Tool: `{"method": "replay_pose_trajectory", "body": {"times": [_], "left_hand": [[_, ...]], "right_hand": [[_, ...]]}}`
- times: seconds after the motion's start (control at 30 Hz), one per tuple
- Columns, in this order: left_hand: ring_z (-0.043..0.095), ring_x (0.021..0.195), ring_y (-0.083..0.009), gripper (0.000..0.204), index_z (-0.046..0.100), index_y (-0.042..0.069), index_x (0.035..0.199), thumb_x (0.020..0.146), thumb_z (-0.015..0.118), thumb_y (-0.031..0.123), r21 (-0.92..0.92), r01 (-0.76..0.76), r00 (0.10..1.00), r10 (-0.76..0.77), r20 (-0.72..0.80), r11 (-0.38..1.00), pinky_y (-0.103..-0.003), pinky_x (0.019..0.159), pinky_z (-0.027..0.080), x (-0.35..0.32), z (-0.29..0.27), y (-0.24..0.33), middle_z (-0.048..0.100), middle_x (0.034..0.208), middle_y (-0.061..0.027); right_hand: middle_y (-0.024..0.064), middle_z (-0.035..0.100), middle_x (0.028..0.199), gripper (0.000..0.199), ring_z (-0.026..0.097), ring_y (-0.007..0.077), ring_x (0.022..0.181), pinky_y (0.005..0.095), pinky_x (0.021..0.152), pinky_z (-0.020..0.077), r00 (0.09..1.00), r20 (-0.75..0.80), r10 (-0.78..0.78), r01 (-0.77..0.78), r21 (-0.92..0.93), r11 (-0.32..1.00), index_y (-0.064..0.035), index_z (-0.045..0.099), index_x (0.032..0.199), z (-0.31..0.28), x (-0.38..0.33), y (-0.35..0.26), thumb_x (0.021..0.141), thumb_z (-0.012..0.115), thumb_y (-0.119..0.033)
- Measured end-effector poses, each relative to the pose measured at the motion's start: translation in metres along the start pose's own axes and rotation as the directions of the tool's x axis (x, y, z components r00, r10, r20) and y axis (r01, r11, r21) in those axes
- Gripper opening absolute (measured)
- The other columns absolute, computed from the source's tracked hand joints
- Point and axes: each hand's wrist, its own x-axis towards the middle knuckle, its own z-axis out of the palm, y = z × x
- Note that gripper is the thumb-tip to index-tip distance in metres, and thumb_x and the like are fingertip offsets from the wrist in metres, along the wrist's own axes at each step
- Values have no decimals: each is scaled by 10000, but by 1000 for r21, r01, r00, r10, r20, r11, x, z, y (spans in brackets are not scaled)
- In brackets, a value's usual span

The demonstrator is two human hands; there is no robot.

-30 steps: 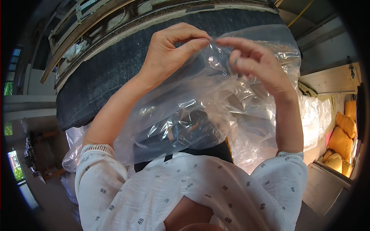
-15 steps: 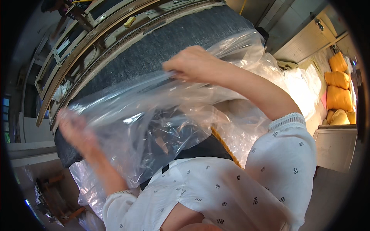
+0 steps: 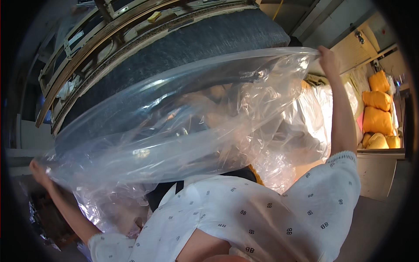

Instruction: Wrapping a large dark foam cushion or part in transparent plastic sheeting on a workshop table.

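Observation:
A large clear plastic bag point(image 3: 174, 139) is stretched wide in front of me, with its upper edge bowed from one hand to the other. My left hand point(image 3: 40, 172) grips one end at the far left, low down. At the upper right, my right hand point(image 3: 328, 61) is closed on the other end, and that arm is stretched out. Through the film I see folds and glints, but what lies beneath is blurred. Behind the bag runs a long dark grey padded surface point(image 3: 183, 54), partly covered by the plastic.
Beyond the padded surface stands a long frame with wooden and metal rails point(image 3: 87, 54), a small yellow block point(image 3: 154, 17) on it. Yellow-orange bundles point(image 3: 378, 121) are stacked at the right. White sheeting point(image 3: 312, 118) lies near my right arm. Crumpled plastic point(image 3: 104, 207) hangs at the lower left.
My hands have moved apart: the right one upward to the right, the left one outward and down. The bag, bunched between them before, is now spread wide and taut along its edge.

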Motion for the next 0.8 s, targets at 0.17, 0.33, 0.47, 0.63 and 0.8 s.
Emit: {"method": "replay_pose_trajectory", "body": {"times": [0.17, 0.33, 0.47, 0.63, 0.8], "left_hand": [[536, 976, -312, 324, 544, 5, 1061, 891, 427, 254, -38, 77, 996, -75, 48, 996, -336, 848, 395, -29, 146, -48, 566, 1046, -183], [533, 962, -315, 381, 548, 0, 1042, 887, 424, 325, -26, 465, 885, -465, 34, 885, -346, 847, 386, -43, 164, -15, 569, 1028, -171], [531, 963, -315, 387, 524, 4, 1099, 878, 429, 308, -30, 276, 959, -273, 77, 961, -352, 848, 383, -67, 126, -2, 565, 1045, -175], [533, 957, -321, 351, 520, -3, 1053, 880, 413, 283, 269, 244, 937, -298, 184, 932, -368, 835, 387, -63, 51, -100, 558, 1019, -195], [528, 936, -350, 349, 512, -11, 1000, 894, 388, 297, 225, 178, 931, -238, 276, 958, -402, 801, 389, -60, 83, -95, 545, 1005, -227]], "right_hand": [[117, 632, 955, 263, 587, 313, 918, 410, 763, 465, 967, -209, 145, -126, 101, 987, -144, 621, 987, 15, 104, 36, 826, 492, -307], [127, 553, 1004, 295, 567, 283, 871, 344, 780, 434, 698, -540, 470, 333, 827, 454, -45, 548, 1001, -19, 166, -55, 807, 561, -267], [151, 499, 1118, 386, 529, 268, 978, 340, 784, 424, 913, -369, -173, 393, 681, 618, -19, 517, 1052, 17, 88, -136, 803, 589, -305], [155, 539, 1098, 399, 536, 273, 1005, 350, 780, 430, 892, -60, -447, 390, 603, 696, -61, 557, 1064, 59, 91, -143, 799, 590, -357], [172, 421, 1279, 584, 424, 308, 1165, 334, 937, 362, 906, 287, -312, 164, 442, 882, -89, 446, 1253, 59, 118, -145, 820, 509, -475]]}}
